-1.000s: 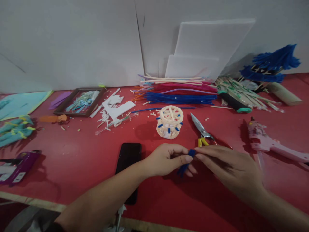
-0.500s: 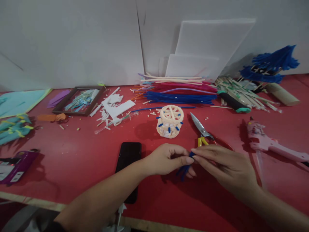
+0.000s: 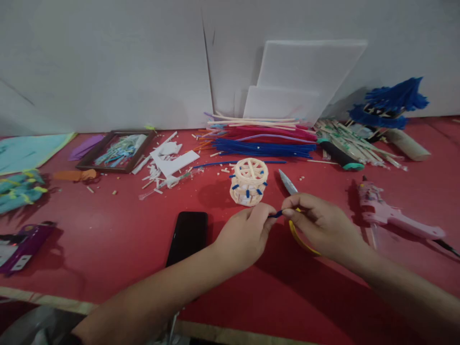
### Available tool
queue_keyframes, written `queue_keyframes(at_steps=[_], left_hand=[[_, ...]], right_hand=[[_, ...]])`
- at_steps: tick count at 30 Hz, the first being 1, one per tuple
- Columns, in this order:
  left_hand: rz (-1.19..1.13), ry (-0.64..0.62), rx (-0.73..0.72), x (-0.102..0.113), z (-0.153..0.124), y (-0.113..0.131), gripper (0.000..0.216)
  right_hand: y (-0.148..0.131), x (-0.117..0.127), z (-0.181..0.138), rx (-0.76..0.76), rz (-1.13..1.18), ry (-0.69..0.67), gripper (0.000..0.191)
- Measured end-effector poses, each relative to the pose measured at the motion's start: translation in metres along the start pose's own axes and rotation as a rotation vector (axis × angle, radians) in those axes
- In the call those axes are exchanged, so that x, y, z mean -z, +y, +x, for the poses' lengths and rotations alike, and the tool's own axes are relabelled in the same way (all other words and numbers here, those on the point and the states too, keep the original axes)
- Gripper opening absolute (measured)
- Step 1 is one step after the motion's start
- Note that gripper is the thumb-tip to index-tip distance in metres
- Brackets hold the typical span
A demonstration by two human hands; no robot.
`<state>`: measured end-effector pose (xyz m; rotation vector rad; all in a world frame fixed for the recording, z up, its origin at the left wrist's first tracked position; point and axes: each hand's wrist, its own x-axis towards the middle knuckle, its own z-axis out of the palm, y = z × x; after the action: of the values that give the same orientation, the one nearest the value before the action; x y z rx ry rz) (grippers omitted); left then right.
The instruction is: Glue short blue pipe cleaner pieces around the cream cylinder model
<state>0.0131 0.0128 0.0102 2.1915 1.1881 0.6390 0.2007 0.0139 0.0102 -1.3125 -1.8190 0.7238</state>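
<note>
Both hands meet over the red table (image 3: pixel 108 230). My left hand (image 3: pixel 246 235) pinches one end of a short blue pipe cleaner (image 3: pixel 276 214). The thumb and forefinger of my right hand (image 3: pixel 321 225) pinch its other end. Just beyond the hands stands a small cream woven basket (image 3: pixel 248 181) with blue ties. A pair of pliers (image 3: pixel 292 191) with yellow handles lies partly under my right hand.
A black phone (image 3: pixel 187 237) lies left of my left forearm. A pink glue gun (image 3: pixel 388 213) lies at the right. Coloured pipe cleaners (image 3: pixel 262 139), white foam boards (image 3: pixel 294 81), sticks (image 3: pixel 355 141), a framed picture (image 3: pixel 117 151) and foam scraps (image 3: pixel 168 163) line the back.
Both hands have moved away from me, toward the basket and over the pliers. The blue pipe cleaner, bunched below the fingers before, is now a short piece pinched between them.
</note>
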Motion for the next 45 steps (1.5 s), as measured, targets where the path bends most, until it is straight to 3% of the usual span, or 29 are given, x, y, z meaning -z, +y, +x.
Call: queue_keyframes(at_steps=[3, 7, 13, 19, 23, 27, 32, 36, 40, 45], left_hand=[[0.19, 0.05, -0.035, 0.005, -0.003, -0.001, 0.018], [0.183, 0.061, 0.11, 0.015, -0.008, -0.002, 0.014], [-0.185, 0.045, 0.356, 0.016, -0.006, -0.002, 0.009], [-0.701, 0.066, 0.458, 0.001, -0.002, -0.005, 0.012], [-0.923, 0.113, 0.443, -0.003, -0.004, -0.011, 0.016], [-0.999, 0.082, 0.563, 0.0, -0.005, -0.015, 0.013], [-1.077, 0.086, 0.654, 0.004, -0.004, -0.013, 0.014], [-1.083, 0.089, 0.706, 0.006, -0.002, -0.013, 0.015], [-1.078, 0.079, 0.715, 0.006, -0.002, -0.016, 0.017], [-1.07, 0.06, 0.7, 0.006, -0.003, -0.017, 0.019]], right_hand=[[-0.004, -0.001, 0.01, 0.014, 0.008, -0.012, 0.021], [-0.009, -0.006, 0.019, 0.038, 0.003, -0.016, 0.018], [-0.008, -0.02, 0.026, 0.041, -0.027, 0.052, 0.014], [-0.008, -0.024, 0.031, 0.032, -0.02, 0.078, 0.018], [-0.008, -0.01, 0.03, 0.013, -0.038, 0.103, 0.022], [-0.002, 0.017, 0.026, -0.053, -0.124, 0.1, 0.031], [0.02, 0.047, 0.004, -0.025, -0.419, -0.028, 0.033], [0.047, 0.063, -0.023, -0.09, -0.593, -0.187, 0.038], [0.059, 0.069, -0.031, -0.076, -0.665, -0.263, 0.041], [0.054, 0.058, -0.02, -0.091, -0.634, -0.274, 0.039]])
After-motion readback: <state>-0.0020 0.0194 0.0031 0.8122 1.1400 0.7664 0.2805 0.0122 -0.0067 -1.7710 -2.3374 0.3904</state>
